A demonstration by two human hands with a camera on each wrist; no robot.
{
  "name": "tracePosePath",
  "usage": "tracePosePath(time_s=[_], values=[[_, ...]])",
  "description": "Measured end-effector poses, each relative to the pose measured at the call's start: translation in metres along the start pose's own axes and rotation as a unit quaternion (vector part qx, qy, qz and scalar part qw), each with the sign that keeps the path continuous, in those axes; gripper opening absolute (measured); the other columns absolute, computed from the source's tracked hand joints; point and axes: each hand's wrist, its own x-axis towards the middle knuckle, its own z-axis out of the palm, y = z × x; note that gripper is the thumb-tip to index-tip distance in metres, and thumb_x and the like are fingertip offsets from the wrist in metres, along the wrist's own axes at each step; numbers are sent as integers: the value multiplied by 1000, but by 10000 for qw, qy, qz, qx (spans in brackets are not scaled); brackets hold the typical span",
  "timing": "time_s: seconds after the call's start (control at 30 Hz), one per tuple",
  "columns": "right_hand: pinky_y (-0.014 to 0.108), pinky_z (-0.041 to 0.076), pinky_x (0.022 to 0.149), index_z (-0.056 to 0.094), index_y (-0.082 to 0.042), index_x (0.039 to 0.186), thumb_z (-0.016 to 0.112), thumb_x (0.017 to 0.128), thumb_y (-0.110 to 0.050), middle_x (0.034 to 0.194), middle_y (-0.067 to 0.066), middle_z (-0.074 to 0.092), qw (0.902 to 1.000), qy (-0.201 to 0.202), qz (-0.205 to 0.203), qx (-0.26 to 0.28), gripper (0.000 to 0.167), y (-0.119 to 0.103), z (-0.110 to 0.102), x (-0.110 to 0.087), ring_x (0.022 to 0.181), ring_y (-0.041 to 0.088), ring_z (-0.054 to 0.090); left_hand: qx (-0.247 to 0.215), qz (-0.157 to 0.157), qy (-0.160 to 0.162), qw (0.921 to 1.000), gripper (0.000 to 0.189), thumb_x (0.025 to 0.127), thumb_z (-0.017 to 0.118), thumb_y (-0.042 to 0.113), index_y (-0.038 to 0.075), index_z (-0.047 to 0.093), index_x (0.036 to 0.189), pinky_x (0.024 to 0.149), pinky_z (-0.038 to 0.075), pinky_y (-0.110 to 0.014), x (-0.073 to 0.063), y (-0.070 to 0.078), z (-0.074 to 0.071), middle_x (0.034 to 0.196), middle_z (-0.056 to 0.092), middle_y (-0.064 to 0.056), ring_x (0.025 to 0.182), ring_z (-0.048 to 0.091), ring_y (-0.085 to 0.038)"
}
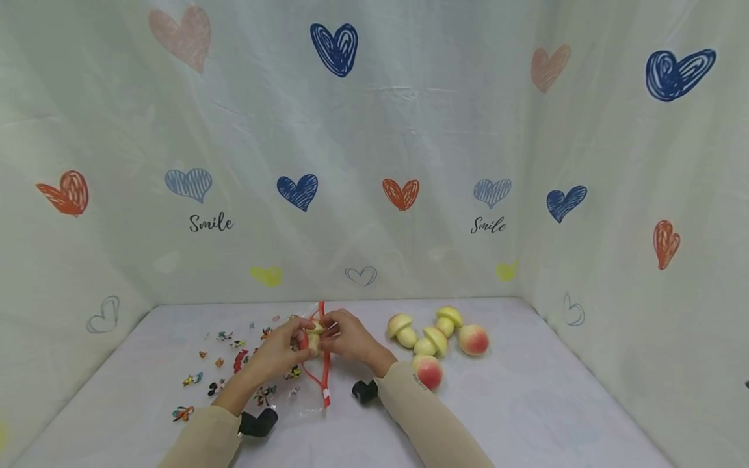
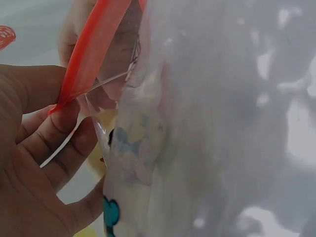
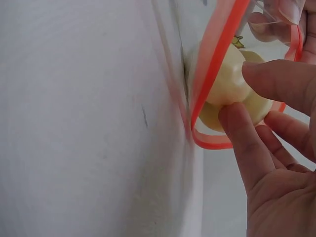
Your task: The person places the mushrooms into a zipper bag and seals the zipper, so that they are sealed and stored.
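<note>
A clear zip bag (image 1: 298,404) with a red edge (image 2: 91,54) stands between the two hands, its mouth spread apart. My left hand (image 1: 276,354) pinches the red edge between thumb and fingers; the left wrist view shows this grip closely. At the bag's mouth, inside the red rim, is a pale yellow mushroom-shaped piece (image 3: 228,81). The thumb and fingers of my right hand (image 1: 350,335) hold that mushroom-shaped piece from the right. Colourful cartoon prints show on the bag's plastic, and the plastic covers much of the left wrist view.
To the right lie three more mushroom-shaped pieces (image 1: 432,341) and two peach-like pieces with red blush, one farther back (image 1: 473,340) and one nearer the right sleeve (image 1: 428,372). Small colourful figures (image 1: 192,379) spread across the left side. A heart-printed curtain (image 1: 363,247) surrounds the table.
</note>
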Motion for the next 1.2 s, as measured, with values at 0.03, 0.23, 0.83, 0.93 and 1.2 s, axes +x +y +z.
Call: tracePosePath(time_s=[0.03,0.23,0.83,0.93,1.2], values=[[18,50,75,61,-4,114,77,77,-2,104,1,52,10000,-31,14,24,41,0,0,0,93,11,62,10,5,5,10000,43,81,73,4,5,55,120,66,43,-28,0,0,0,81,50,-2,84,54,-18],[18,50,77,59,-1,118,77,76,-2,105,3,52,9996,-188,58,203,46,1,1,0,94,10,62,65,43,56,10000,44,80,74,5,5,55,120,69,43,-31,0,1,-1,81,50,-1,88,55,-19],[18,49,80,58,-2,126,77,78,-5,108,2,53,9987,-498,35,71,52,-1,2,0,99,10,61,135,-22,103,9999,44,80,74,4,7,56,120,68,42,-32,0,4,-1,80,51,-1,86,53,-20],[18,49,80,58,-2,126,77,78,-6,108,2,53,9988,-492,52,66,51,0,2,1,99,10,61,151,-26,128,9998,44,80,74,4,6,56,120,67,42,-31,0,4,-1,80,51,-1,84,53,-19],[19,50,78,59,-2,124,76,79,-5,110,2,56,9988,-466,149,88,48,-1,-1,0,98,10,61,185,-28,106,9998,45,81,74,5,7,56,122,65,43,-29,0,3,-3,82,50,-2,80,51,-18]])
